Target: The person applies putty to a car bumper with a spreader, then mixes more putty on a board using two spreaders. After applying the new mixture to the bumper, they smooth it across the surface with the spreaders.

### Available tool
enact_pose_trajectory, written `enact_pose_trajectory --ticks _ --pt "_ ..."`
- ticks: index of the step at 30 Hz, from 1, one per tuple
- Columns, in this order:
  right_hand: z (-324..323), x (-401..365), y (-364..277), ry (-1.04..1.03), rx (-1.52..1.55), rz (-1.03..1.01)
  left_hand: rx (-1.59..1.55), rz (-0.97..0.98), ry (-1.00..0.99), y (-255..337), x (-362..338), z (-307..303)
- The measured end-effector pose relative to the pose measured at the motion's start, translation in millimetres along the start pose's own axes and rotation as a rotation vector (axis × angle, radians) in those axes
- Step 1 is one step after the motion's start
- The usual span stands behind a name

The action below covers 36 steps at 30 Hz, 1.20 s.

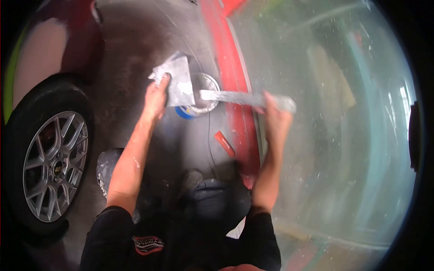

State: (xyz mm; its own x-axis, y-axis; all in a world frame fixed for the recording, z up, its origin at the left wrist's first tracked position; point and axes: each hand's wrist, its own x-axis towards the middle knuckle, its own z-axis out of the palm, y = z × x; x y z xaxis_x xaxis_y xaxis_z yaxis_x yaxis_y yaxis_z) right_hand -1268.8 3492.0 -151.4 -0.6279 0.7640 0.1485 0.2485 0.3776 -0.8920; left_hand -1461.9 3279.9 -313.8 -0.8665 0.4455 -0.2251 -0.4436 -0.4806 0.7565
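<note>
My left hand (156, 97) grips a flat grey board (180, 83) at its near edge, thumb on top; the board is smeared with pale paste. My right hand (275, 115) is closed around a long stirring stick (242, 98), coated in light grey paste and held nearly level. Its tip is over an open round can (211, 83), whose rim is also smeared and which has some blue on its lower side. The board overlaps the can's left side in this view, hiding part of it. On the floor nearer me lies a small red tube-like piece (224, 143).
To the left stands a dark red car (81, 38) with a pale patch on its panel and a silver-spoked wheel (56, 167). A red strip (237, 90) borders a large, dusty greenish panel (312, 149) on the right. My knees and shoe are low over the grey floor (131, 40).
</note>
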Motion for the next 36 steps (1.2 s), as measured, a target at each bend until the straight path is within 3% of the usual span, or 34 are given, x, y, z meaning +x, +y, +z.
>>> enact_pose_trajectory --ticks 1,2,5,7,9,11,14,17,20,21,24,26,31,36 --pt "13.2 12.0 28.2 -0.149 -0.015 -0.008 0.053 0.005 0.037 16.4 -10.6 8.9" --pt "33.6 14.8 49.6 -0.143 0.005 -0.072 0.139 0.019 0.087 17.1 -7.2 2.7" --pt "60.3 13.4 145.8 -0.152 -0.098 -0.191 -0.032 -0.028 0.04 32.4 -12.4 -3.3" --pt "60.0 -7.9 219.3 -0.192 -0.523 -0.443 -0.055 -0.045 0.087 43.3 -24.0 -0.7" --pt "58.8 -41.9 274.8 -0.438 -0.806 -0.259 -0.044 -0.099 0.111 52.3 -35.8 0.5" --pt "61.0 -74.7 312.4 -0.328 -0.904 -0.14 -0.028 -0.139 0.116 52.8 -44.3 0.2" --pt "53.6 -103.3 360.2 -0.246 -0.979 -0.124 0.054 -0.143 0.068 53.0 -54.9 -0.9" --pt "46.8 -112.4 327.8 -0.438 -0.968 0.053 0.05 -0.12 -0.062 54.9 -61.2 1.1" --pt "45.5 -124.7 322.1 -0.393 -0.84 -0.047 0.068 -0.106 -0.122 56.8 -64.5 7.2" --pt "46.3 -126.5 308.1 -0.398 -0.723 0.078 0.083 -0.11 -0.104 59.4 -66.7 13.2" --pt "40.1 -127.8 276.1 -0.354 -0.314 0.024 0.069 -0.13 -0.146 57.6 -66.8 11.5" --pt "42.4 -117.1 181.6 -0.386 0.001 0.092 0.081 -0.163 -0.117 59.9 -73.1 18.9" --pt "35.7 -94.6 87.2 -0.546 0.516 0.242 0.146 -0.254 -0.157 60.0 -82.1 28.0" --pt "36.9 -95.2 38.4 -0.638 0.325 0.198 0.189 -0.294 -0.212 59.4 -93.0 31.0"
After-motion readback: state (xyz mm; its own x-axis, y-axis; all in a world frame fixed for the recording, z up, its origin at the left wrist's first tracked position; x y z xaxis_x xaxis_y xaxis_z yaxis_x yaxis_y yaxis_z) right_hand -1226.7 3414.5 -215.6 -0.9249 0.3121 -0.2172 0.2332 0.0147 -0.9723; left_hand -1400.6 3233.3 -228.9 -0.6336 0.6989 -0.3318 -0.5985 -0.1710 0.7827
